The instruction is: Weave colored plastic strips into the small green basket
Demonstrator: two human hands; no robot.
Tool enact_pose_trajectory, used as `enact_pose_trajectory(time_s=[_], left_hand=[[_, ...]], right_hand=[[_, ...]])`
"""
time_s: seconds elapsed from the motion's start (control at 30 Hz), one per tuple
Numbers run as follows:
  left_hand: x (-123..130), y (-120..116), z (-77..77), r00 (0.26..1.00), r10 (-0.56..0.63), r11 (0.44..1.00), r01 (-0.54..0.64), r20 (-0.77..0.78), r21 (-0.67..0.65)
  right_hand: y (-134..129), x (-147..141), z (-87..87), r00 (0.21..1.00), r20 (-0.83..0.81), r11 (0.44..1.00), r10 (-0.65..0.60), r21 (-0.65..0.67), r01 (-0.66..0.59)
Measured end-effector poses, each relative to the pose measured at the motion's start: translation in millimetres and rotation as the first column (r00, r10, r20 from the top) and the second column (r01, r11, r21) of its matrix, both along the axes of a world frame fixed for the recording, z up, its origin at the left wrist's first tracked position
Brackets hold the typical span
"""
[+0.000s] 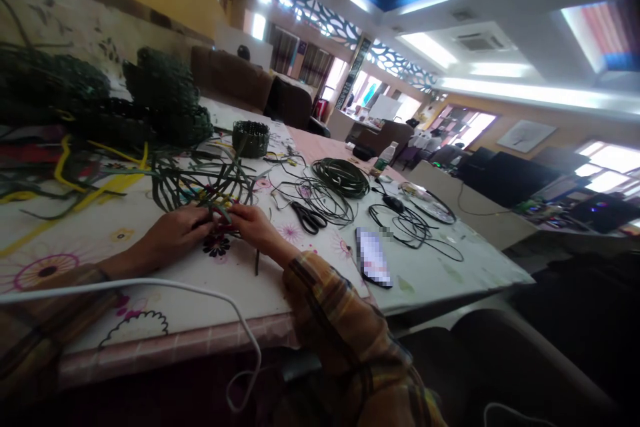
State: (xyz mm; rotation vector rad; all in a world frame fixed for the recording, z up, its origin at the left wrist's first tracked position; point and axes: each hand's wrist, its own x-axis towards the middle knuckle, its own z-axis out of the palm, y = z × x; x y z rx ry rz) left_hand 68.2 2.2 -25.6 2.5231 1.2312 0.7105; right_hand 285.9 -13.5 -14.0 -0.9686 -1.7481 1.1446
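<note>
Dark green strips [175,183] fan out in a loose, open weave on the flowered tablecloth. At their near edge my left hand [183,230] has its fingers closed on the strips. Close beside it on the right, my right hand [253,223] pinches the same woven strips, with a short green end bent up between the two hands. One strip end hangs down below my right hand. The fingertips are partly hidden and small. Black-handled scissors [309,217] lie right of my right hand.
Beyond the strips stands a small woven basket [251,139]; dark woven pieces [163,90] are piled at the left, near yellow strips [107,190]. Coiled green strips [340,177], a phone [373,257] and a bottle [385,157] are to the right. A white cable [200,288] crosses in front.
</note>
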Motion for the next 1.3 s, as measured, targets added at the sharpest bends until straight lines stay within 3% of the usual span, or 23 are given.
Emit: enact_pose_trajectory(time_s=[0.2,0.4,0.5,0.7,1.03,1.3], left_hand=[[0,-9,6.4,0.989,0.065,0.991,-0.048,0.131,-0.128],[-1,-5,6.4,0.990,0.072,0.993,-0.060,0.124,-0.104],[-3,-3,5.8,0.992,0.051,0.989,-0.033,0.115,-0.147],[-5,-1,7.8,0.992,0.025,0.985,-0.003,0.126,-0.174],[-5,2,7.7,0.991,0.067,0.978,-0.041,0.118,-0.205],[-1,-6,12.4,0.971,0.061,0.963,0.003,0.232,-0.269]], right_hand=[[2,4,-4.7,0.971,0.230,0.995,-0.070,0.082,0.053],[-4,5,5.5,0.933,0.359,0.997,0.016,0.067,-0.042],[-10,4,14.5,0.852,0.520,0.991,-0.053,0.134,-0.021],[-20,-3,27.1,0.601,0.771,0.962,-0.210,0.272,-0.013],[-26,-9,24.7,0.450,0.849,0.941,-0.278,0.334,-0.049],[-30,-10,29.6,0.367,0.884,0.922,-0.291,0.361,-0.138]])
